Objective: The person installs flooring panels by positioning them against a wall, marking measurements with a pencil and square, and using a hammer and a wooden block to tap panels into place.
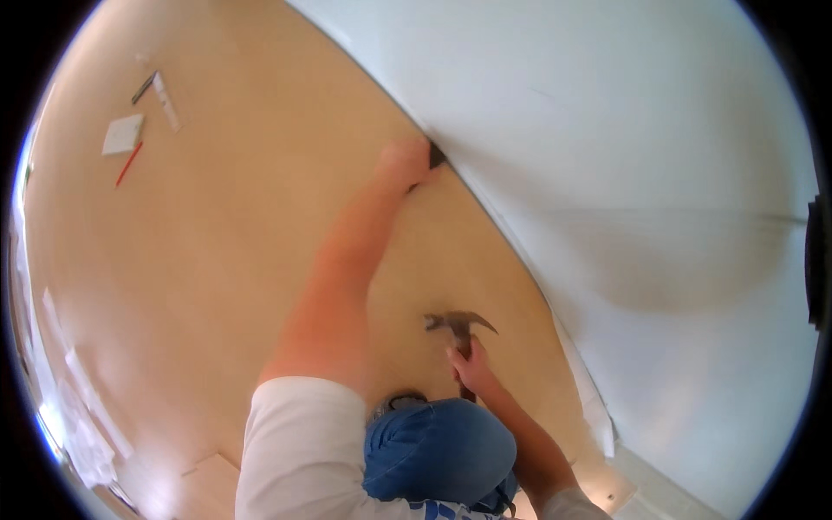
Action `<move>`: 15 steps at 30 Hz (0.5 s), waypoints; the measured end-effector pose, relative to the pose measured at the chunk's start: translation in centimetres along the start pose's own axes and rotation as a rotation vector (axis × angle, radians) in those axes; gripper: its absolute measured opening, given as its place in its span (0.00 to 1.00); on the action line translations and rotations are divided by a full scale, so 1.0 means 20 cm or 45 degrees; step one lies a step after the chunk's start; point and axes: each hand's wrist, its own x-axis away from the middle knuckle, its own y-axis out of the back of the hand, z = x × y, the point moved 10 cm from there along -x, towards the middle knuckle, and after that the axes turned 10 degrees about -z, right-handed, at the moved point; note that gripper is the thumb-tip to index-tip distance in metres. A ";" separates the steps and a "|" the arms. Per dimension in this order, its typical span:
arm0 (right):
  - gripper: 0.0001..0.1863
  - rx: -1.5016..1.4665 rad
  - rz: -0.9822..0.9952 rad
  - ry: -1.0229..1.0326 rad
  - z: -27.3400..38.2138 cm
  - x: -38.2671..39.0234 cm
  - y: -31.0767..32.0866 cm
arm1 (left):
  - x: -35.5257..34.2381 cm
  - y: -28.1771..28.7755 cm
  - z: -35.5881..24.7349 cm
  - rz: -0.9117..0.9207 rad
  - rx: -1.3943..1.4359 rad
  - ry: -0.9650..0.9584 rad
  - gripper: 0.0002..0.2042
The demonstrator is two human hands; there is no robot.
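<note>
My left hand (405, 163) reaches far out to the foot of the white wall (641, 156). Its fingers are closed round a small black piece (436, 156) that sits at the line where floor and wall meet; the piece is mostly hidden, so its kind does not show. Close to my knee, my right hand (474, 368) grips a claw hammer (460, 323) by the upper handle, just below the head. The hammer's claw points right, toward the wall, and its face points left. Under both hands lies the light wood-look floor (234, 234).
At the far left on the floor are a red pencil (129, 165), a white square piece (123, 135), a pale strip (165, 101) and a dark, slim tool (144, 88). Plastic sheeting (87, 433) lies along the left edge. My bent knee in blue jeans (442, 451) is below.
</note>
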 end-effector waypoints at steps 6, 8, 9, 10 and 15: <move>0.15 0.089 -0.280 -0.192 -0.72 0.29 0.45 | 0.04 0.29 -0.03 -0.037 0.040 -0.019 0.29; 0.15 0.130 -0.386 -0.194 -0.90 0.32 0.51 | 0.18 0.37 -0.12 -0.115 0.071 -0.007 0.29; 0.16 0.136 -0.371 -0.229 -0.94 0.32 0.48 | 0.27 0.33 -0.17 -0.043 -0.032 -0.034 0.29; 0.16 0.142 -0.345 -0.261 -0.98 0.31 0.44 | 0.39 0.28 -0.22 0.029 -0.141 -0.053 0.28; 0.17 0.548 -0.400 -0.042 -1.15 0.19 0.53 | 0.76 -0.08 -0.46 0.126 -0.055 -0.400 0.31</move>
